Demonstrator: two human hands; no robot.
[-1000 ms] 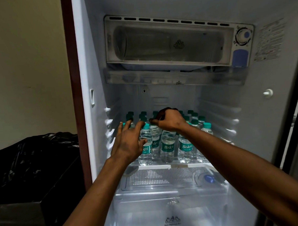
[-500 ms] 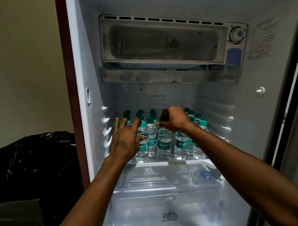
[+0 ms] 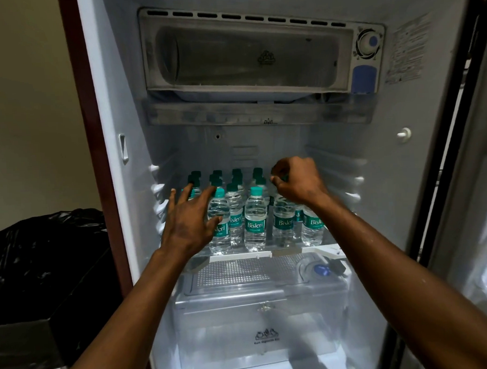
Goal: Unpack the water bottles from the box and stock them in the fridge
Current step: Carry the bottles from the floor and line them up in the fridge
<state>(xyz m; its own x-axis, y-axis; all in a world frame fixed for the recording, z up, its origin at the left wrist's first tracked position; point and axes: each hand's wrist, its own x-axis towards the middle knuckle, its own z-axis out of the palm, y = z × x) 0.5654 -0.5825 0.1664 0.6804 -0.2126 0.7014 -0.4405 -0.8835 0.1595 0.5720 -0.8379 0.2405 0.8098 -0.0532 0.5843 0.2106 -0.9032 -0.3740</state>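
in the head view, the water bottles point(image 3: 255, 220) stand in rows on the fridge point(image 3: 420, 176) shelf, the left hand point(image 3: 188, 223) spread flat against the left ones, the right hand point(image 3: 298, 182) pinching a green cap point(image 3: 284, 178).

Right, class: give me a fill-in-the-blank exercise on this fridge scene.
1. The water bottles carry caps coloured ____.
2. The hand gripping a bottle top is the ____ hand.
3. The left hand has its fingers ____.
4. The label on the bottles reads ____.

Missing words: green; right; spread; Bisleri
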